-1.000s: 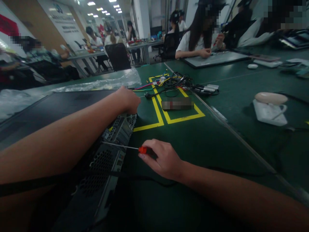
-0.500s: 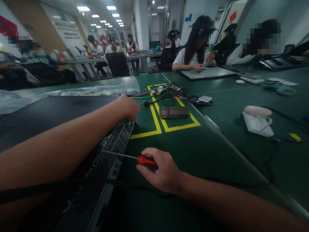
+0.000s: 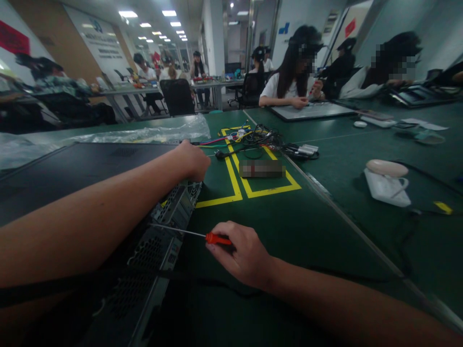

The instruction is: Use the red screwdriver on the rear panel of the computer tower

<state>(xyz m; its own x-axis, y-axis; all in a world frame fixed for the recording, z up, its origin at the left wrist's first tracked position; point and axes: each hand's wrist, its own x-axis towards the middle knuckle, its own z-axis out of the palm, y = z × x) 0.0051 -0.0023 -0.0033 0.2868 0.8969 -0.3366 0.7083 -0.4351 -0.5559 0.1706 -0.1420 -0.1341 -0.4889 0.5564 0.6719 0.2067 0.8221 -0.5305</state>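
A dark computer case point(image 3: 90, 168) lies flat at the left, its perforated metal rear panel facing right. My left hand point(image 3: 193, 161) rests on the case's far right corner, fingers curled over the edge and partly hidden. In my right hand point(image 3: 242, 250) is the red handle of a screwdriver point(image 3: 217, 239), pinched between thumb and fingers. The long thin shaft points left, and its tip meets the rear panel near the middle. My left forearm crosses over the case.
Tangled cables point(image 3: 260, 137) lie beyond the case, near a dark blurred object point(image 3: 262, 168) within yellow tape. Clear plastic film point(image 3: 155, 132) lies behind the case. A white holder point(image 3: 387, 185) stands right. Across the table, a person point(image 3: 294, 72) works at a flat panel point(image 3: 313, 111).
The thumb and fingers of my right hand have shifted slightly around the screwdriver handle. The left hand and the case stay in place.
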